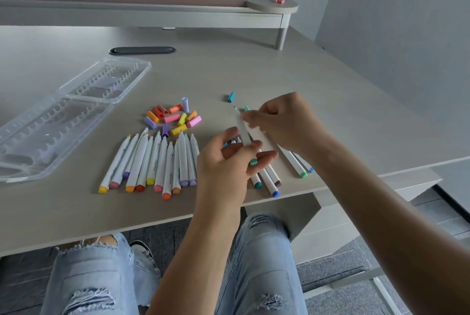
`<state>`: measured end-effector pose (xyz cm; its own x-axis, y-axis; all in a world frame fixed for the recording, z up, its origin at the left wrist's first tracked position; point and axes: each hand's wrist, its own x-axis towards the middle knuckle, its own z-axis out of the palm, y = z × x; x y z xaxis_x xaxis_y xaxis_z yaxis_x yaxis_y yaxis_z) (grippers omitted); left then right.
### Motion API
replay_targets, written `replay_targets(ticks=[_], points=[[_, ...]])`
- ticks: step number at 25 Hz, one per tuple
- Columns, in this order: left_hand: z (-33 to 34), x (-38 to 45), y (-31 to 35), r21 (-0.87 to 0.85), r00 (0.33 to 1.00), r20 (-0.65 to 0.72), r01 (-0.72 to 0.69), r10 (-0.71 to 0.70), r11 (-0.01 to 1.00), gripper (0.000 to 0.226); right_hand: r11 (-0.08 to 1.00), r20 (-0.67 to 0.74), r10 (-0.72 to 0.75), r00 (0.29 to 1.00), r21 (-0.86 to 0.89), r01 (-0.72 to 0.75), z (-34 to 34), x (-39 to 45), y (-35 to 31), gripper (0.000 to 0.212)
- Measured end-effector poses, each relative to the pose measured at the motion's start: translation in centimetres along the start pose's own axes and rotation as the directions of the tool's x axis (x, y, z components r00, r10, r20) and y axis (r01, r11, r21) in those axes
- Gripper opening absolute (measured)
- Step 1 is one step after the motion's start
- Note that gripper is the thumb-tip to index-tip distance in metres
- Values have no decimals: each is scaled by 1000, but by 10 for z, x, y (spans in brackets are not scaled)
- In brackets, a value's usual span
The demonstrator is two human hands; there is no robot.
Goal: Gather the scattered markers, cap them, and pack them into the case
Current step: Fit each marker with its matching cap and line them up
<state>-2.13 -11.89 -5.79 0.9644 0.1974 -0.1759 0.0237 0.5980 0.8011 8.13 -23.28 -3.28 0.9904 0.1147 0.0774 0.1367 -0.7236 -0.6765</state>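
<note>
My left hand (230, 159) grips the lower end of a white uncapped marker (243, 129), whose tip points up and away. My right hand (282, 121) pinches a teal cap (246, 108) just beside that tip. Several uncapped white markers (152, 162) lie in a row on the desk left of my hands. More markers (269, 182) lie under and right of my hands. A pile of loose coloured caps (173, 117) sits behind the row. A lone blue cap (231, 97) lies farther back. The clear plastic case (63, 111) lies open at the left.
The desk's front edge (152, 223) runs close below the markers, with my knees in torn jeans underneath. A raised shelf (272, 6) stands at the back with a small pink thing on it. A dark cable slot (142, 50) sits behind the case.
</note>
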Motion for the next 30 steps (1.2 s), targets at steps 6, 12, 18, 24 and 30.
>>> replay_targets(ticks=[6,12,18,24,30], points=[[-12,-3,8,-9,1000,-12,21,-21,1000,32,953,28,-49,998,-298,56,7,59,24,29],[-20,-3,7,29,999,9,35,-35,999,37,934,212,-90,973,-320,157,10,72,16,38],[-20,-4,4,61,996,81,28,-33,998,32,970,138,40,990,232,-71,1,59,9,25],[-14,-10,0,95,990,134,25,-38,995,33,734,355,66,933,616,-286,-11,35,2,8],[-17,-11,0,102,989,138,38,-51,994,35,871,246,63,967,459,-174,-15,18,-13,12]])
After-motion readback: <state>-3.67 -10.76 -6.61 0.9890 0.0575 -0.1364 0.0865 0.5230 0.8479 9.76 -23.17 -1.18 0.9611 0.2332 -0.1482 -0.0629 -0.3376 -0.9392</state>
